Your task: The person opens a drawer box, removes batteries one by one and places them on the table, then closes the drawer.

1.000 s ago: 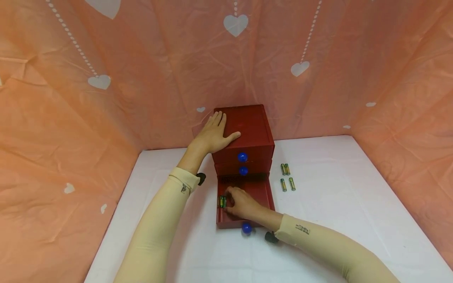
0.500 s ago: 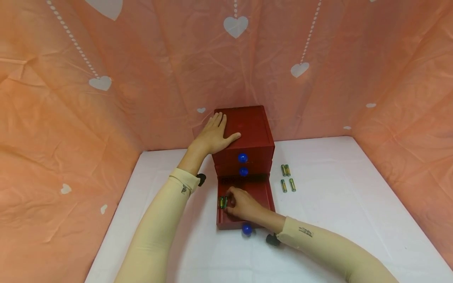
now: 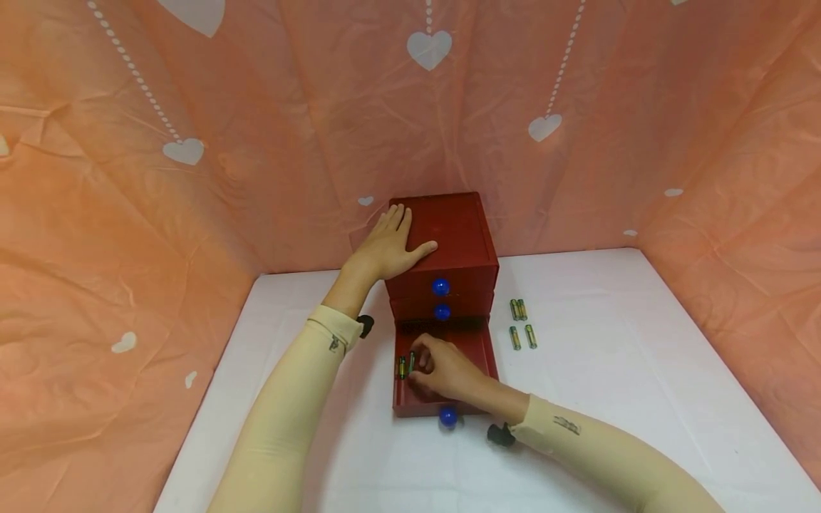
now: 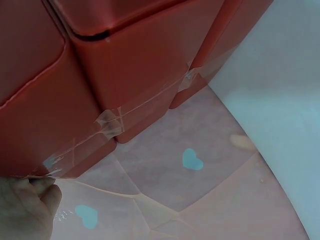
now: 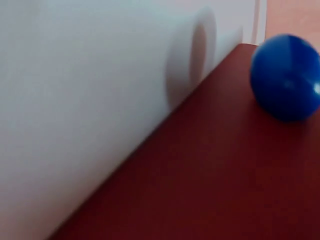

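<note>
My left hand (image 3: 383, 248) lies flat with fingers spread on top of a red three-drawer cabinet (image 3: 452, 228); the left wrist view shows part of this hand (image 4: 25, 207) at the cabinet's edge. The bottom drawer (image 3: 474, 349) is pulled out. Inside it, my right hand (image 3: 449, 370) pinches a green battery (image 3: 412, 362) between thumb and fingers. Just left of that, another green-and-gold battery (image 3: 402, 368) lies along the drawer's left wall. The right wrist view shows the red drawer front (image 5: 200, 175) and its blue knob (image 5: 287, 77), but no fingers.
Several batteries (image 3: 522, 309) lie on the white table (image 3: 590, 370), right of the cabinet. Blue knobs (image 3: 440, 287) stick out from the upper drawers, which are closed. A peach curtain (image 3: 308, 142) with white hearts surrounds the table at back and sides.
My right hand has shifted slightly right, and the battery at its fingertips has come away from the one beside it, leaving a gap. The left hand stays in place.
</note>
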The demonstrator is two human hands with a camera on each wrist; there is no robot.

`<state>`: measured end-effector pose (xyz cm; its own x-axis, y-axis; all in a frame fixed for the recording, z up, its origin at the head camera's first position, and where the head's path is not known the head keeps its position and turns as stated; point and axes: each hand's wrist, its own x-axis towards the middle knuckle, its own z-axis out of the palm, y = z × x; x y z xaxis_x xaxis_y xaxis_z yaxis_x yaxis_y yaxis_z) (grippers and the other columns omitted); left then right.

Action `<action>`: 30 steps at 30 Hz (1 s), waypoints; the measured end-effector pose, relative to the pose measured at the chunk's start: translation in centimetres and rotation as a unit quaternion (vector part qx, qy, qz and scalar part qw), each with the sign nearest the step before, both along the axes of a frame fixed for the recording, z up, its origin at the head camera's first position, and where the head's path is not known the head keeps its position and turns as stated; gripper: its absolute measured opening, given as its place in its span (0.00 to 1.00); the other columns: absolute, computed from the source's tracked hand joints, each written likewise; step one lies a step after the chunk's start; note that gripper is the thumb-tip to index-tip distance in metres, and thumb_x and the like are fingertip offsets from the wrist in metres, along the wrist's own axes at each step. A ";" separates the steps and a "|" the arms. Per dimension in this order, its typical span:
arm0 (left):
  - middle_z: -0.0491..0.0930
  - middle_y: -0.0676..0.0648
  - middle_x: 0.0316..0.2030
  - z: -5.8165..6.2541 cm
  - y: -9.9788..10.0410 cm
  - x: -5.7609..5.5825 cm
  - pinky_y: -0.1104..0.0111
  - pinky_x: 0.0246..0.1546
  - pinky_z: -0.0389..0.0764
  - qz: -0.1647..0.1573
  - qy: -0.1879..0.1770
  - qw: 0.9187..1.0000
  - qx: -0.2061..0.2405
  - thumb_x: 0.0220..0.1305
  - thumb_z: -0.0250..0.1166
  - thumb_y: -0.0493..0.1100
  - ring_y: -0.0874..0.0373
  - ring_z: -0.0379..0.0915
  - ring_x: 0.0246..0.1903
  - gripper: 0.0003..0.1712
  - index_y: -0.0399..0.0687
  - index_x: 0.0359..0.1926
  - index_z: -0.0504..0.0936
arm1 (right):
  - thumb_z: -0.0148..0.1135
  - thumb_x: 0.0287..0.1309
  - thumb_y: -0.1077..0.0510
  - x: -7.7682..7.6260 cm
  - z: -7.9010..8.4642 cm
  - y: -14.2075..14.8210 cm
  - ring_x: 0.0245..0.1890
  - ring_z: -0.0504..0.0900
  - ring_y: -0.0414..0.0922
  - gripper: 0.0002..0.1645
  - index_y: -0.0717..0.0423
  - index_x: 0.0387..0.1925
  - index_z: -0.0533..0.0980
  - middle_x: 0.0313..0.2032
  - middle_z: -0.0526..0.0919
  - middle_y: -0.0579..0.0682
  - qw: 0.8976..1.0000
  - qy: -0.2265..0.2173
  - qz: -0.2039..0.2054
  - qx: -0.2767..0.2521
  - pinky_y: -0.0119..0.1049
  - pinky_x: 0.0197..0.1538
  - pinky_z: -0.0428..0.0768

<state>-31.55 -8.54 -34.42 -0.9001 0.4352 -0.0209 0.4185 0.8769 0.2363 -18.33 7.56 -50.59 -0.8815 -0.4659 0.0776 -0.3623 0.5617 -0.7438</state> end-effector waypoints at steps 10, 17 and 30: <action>0.31 0.40 0.87 0.0 0.0 0.1 0.61 0.84 0.26 -0.001 -0.003 1.000 0.002 0.79 0.42 0.77 0.49 0.21 0.86 0.58 0.41 0.87 0.35 | 0.76 0.66 0.58 0.7 1.2 2.3 0.40 0.82 0.42 0.23 0.56 0.58 0.78 0.40 0.85 0.46 1.000 0.027 0.010 -0.005 0.32 0.45 0.85; 0.31 0.40 0.87 0.1 0.0 0.1 0.61 0.84 0.25 0.000 -0.005 1.000 0.003 0.79 0.43 0.77 0.49 0.20 0.86 0.58 0.41 0.87 0.36 | 0.77 0.66 0.57 1.4 2.2 4.1 0.39 0.83 0.42 0.23 0.55 0.59 0.78 0.39 0.85 0.44 0.999 0.039 -0.001 -0.007 0.34 0.44 0.87; 0.31 0.39 0.87 -0.1 0.0 -0.3 0.60 0.84 0.26 -0.001 0.003 1.000 -0.007 0.79 0.42 0.77 0.49 0.21 0.86 0.58 0.40 0.87 0.36 | 0.77 0.65 0.59 3.0 3.6 7.4 0.42 0.84 0.46 0.24 0.57 0.58 0.78 0.41 0.85 0.48 0.998 0.053 -0.013 -0.010 0.42 0.48 0.89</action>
